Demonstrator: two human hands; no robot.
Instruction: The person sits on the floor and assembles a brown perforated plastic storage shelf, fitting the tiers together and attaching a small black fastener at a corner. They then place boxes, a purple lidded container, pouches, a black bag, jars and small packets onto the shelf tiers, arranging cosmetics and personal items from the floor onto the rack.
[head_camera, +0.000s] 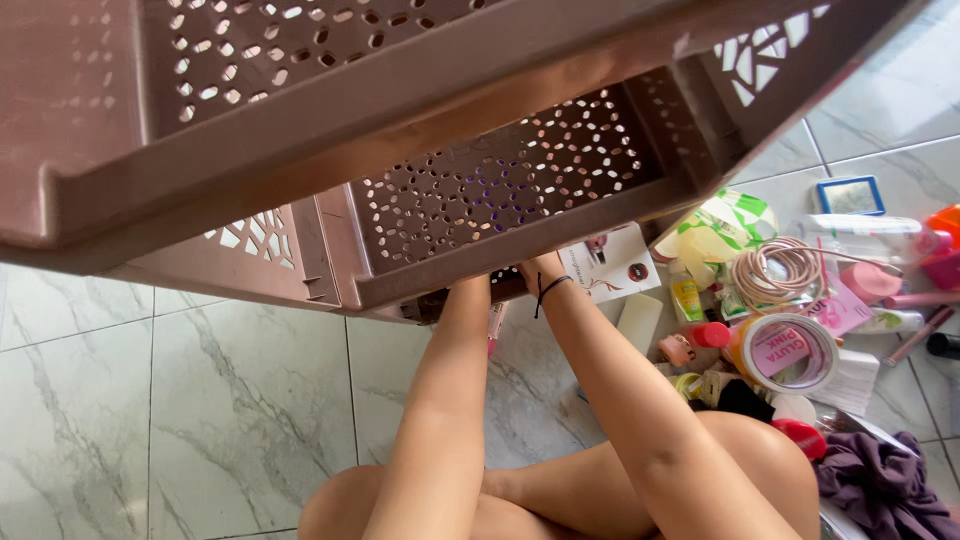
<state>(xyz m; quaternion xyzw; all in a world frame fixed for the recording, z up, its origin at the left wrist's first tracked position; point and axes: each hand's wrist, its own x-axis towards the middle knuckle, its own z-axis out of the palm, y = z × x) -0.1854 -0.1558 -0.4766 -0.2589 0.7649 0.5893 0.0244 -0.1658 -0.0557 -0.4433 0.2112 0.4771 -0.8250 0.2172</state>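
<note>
A brown plastic rack (500, 180) with perforated shelves fills the top of the view, close to the camera. Both my arms reach up from my folded legs to the front rim of its lower shelf (520, 245). My left forearm (445, 390) ends at that rim and the hand is hidden behind it. Only the back of my right hand (538, 268) shows, against the rim, with its fingers tucked under the shelf. A black hair tie (548, 288) circles that wrist.
Small items are piled on the floor to the right: a wide tape roll (792, 352), a coiled pinkish cable (775, 270), a green-and-white pouch (725, 228), a blue-framed mirror (850, 195), a booklet (612, 265), a purple cloth (880, 485). White marbled tiles (200, 400) lie to the left.
</note>
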